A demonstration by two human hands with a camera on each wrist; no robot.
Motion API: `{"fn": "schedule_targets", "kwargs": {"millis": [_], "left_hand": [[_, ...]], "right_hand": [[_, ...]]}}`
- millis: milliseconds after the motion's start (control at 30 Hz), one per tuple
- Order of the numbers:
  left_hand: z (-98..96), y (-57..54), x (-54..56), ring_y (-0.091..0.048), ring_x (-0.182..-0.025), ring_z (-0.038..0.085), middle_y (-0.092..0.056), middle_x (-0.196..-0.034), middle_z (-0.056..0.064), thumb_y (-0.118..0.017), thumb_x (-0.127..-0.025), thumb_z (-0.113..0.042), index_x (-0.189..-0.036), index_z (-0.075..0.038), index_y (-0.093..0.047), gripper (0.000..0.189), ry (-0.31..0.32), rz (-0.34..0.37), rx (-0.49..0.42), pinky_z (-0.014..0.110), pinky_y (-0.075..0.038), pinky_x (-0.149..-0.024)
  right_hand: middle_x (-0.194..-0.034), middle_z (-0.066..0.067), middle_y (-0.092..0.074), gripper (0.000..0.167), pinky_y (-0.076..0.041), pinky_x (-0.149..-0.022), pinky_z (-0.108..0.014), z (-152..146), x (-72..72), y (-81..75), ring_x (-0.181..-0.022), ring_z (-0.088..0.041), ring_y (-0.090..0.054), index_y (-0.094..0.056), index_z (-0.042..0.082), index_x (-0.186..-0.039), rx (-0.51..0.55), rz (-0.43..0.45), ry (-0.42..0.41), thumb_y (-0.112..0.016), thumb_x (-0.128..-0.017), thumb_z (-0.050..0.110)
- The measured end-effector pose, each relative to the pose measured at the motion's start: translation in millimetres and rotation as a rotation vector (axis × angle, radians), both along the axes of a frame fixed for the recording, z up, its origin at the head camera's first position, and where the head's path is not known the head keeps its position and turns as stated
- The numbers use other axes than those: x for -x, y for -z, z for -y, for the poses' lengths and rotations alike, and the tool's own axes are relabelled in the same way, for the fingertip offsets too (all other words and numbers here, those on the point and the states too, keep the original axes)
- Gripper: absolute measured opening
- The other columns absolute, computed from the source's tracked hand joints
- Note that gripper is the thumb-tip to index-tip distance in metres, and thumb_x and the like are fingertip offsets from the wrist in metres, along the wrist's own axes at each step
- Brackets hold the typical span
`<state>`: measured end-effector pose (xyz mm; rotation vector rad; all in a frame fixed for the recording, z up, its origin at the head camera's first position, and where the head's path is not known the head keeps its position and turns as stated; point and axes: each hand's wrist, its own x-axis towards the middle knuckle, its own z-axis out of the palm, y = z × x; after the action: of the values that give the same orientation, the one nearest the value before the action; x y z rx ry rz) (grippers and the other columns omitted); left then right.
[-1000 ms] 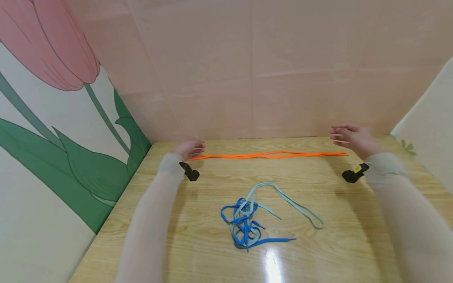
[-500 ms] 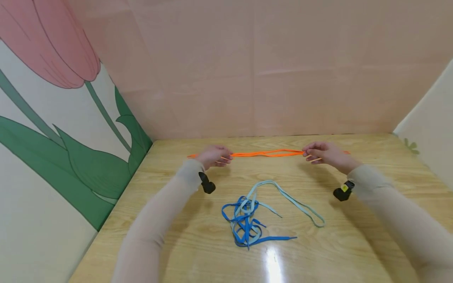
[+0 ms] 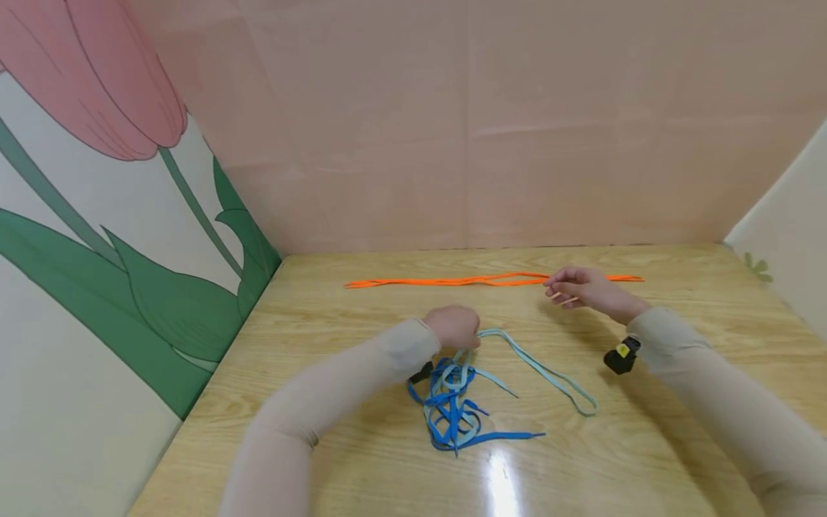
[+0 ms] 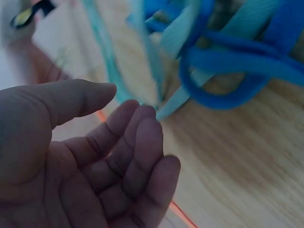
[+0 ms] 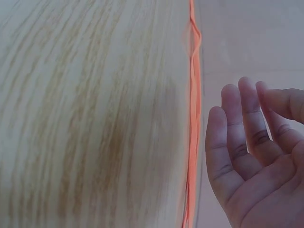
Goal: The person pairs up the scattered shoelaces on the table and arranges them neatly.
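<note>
An orange shoelace point(image 3: 446, 281) lies stretched across the far part of the table in doubled strands. Over its right half hovers my right hand point(image 3: 584, 291), with relaxed fingers point(image 5: 232, 123) and nothing held. My left hand point(image 3: 454, 327) is above the top bend of a light blue shoelace point(image 3: 533, 362). In the left wrist view the thumb stands apart from the bent fingers point(image 4: 149, 142), with no lace between them. A blue shoelace point(image 3: 446, 416) lies tangled with the light blue one, nearer the front; the left wrist partly covers this tangle.
The wooden table point(image 3: 310, 459) meets a pink cloth wall point(image 3: 388, 143) just behind the orange lace. A tulip-printed panel point(image 3: 97, 301) stands on the left and a pale panel point(image 3: 788, 237) on the right. Black wrist cameras point(image 3: 622, 357) hang below the wrists.
Both hands came inward from the ends of the orange shoelace. My left hand then moved toward me and right, to the light blue shoelace; my right hand stayed over the orange one.
</note>
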<state>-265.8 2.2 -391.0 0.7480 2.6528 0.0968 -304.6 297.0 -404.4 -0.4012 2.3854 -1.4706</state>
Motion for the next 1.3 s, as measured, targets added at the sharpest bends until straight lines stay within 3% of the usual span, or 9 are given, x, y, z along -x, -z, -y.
{"fn": "schedule_targets", "kwargs": {"millis": [100,200,300,433,600,700,867,967,1300], "left_hand": [[-8.6,7.5,-6.8,-0.048,-0.057,0.01,-0.054,-0.066,-0.006,-0.06,-0.094,-0.036,-0.072,-0.019,-0.056,0.029,-0.011,-0.075,0.15,0.026,-0.043,-0.052],[-12.8,13.4,-9.3,-0.051,-0.061,0.012,-0.059,-0.075,-0.005,-0.06,-0.093,-0.034,-0.077,-0.018,-0.059,0.022,-0.016,-0.092,0.221,0.028,-0.045,-0.054],[-13.9,16.2,-9.0,-0.051,-0.061,0.013,-0.061,-0.079,-0.003,-0.06,-0.092,-0.028,-0.078,-0.017,-0.06,0.018,-0.014,-0.068,0.239,0.027,-0.044,-0.054],[-7.8,12.2,-10.6,-0.049,-0.06,0.012,-0.057,-0.075,-0.004,-0.06,-0.091,-0.02,-0.078,-0.016,-0.058,0.014,0.0,-0.035,0.181,0.024,-0.041,-0.052],[5.2,-8.5,-5.5,-0.043,-0.052,0.009,-0.051,-0.063,-0.005,-0.059,-0.092,-0.015,-0.071,-0.016,-0.053,0.022,0.035,0.055,-0.077,0.021,-0.036,-0.05],[11.7,-22.5,0.2,-0.051,-0.06,0.01,-0.061,-0.073,-0.003,-0.057,-0.096,-0.015,-0.077,-0.015,-0.055,0.019,0.021,0.099,-0.287,0.02,-0.04,-0.054],[21.9,-40.4,6.5,-0.06,-0.077,0.022,-0.068,-0.095,0.009,-0.055,-0.098,-0.013,-0.096,-0.009,-0.059,0.006,-0.075,0.219,-0.625,0.022,-0.048,-0.063],[28.5,-46.8,11.7,-0.061,-0.078,0.022,-0.067,-0.1,0.016,-0.059,-0.096,-0.011,-0.11,-0.007,-0.059,0.014,-0.145,0.274,-0.78,0.025,-0.053,-0.071],[49.8,-40.4,30.4,-0.058,-0.077,0.017,-0.064,-0.106,0.01,-0.054,-0.1,-0.021,-0.12,-0.002,-0.061,0.028,-0.392,0.381,-1.008,0.024,-0.054,-0.073]], "right_hand": [[-0.113,-0.014,-0.063,0.041,-0.056,-0.084,-0.036,-1,-0.6,1.0,-0.1,-0.023,-0.066,-0.046,-0.01,-0.126,0.01,0.001,-0.013,-0.049,-0.102,0.023],[-0.116,-0.019,-0.06,0.041,-0.055,-0.086,-0.037,-1,-1.9,1.7,-0.102,-0.026,-0.065,-0.045,-0.01,-0.126,0.021,0.012,-0.02,-0.049,-0.103,0.023],[-0.118,-0.021,-0.059,0.042,-0.055,-0.086,-0.037,-1,-3.0,1.1,-0.103,-0.027,-0.065,-0.045,-0.01,-0.127,0.018,0.006,-0.021,-0.049,-0.103,0.024],[-0.118,-0.02,-0.059,0.043,-0.055,-0.087,-0.039,0,-3.7,0.1,-0.104,-0.027,-0.064,-0.045,-0.01,-0.127,0.009,0.003,-0.015,-0.049,-0.103,0.025],[-0.11,-0.009,-0.064,0.041,-0.056,-0.085,-0.036,1,-2.3,-1.4,-0.099,-0.019,-0.066,-0.045,-0.009,-0.127,0.019,0.008,-0.004,-0.049,-0.103,0.023],[-0.108,-0.007,-0.065,0.04,-0.056,-0.082,-0.034,2,-1.2,-1.3,-0.098,-0.019,-0.067,-0.045,-0.009,-0.127,0.021,-0.002,-0.007,-0.049,-0.102,0.023],[-0.114,-0.017,-0.063,0.04,-0.056,-0.083,-0.035,5,-0.8,0.3,-0.101,-0.025,-0.067,-0.045,-0.01,-0.127,0.01,-0.006,-0.012,-0.048,-0.103,0.022],[-0.116,-0.02,-0.061,0.038,-0.056,-0.084,-0.035,5,-1.2,0.0,-0.102,-0.026,-0.066,-0.046,-0.009,-0.128,-0.002,-0.001,-0.006,-0.048,-0.103,0.02],[-0.118,-0.019,-0.059,0.039,-0.055,-0.088,-0.037,7,-5.4,-7.9,-0.104,-0.024,-0.065,-0.047,-0.006,-0.126,-0.005,0.01,-0.027,-0.047,-0.103,0.025]]}}
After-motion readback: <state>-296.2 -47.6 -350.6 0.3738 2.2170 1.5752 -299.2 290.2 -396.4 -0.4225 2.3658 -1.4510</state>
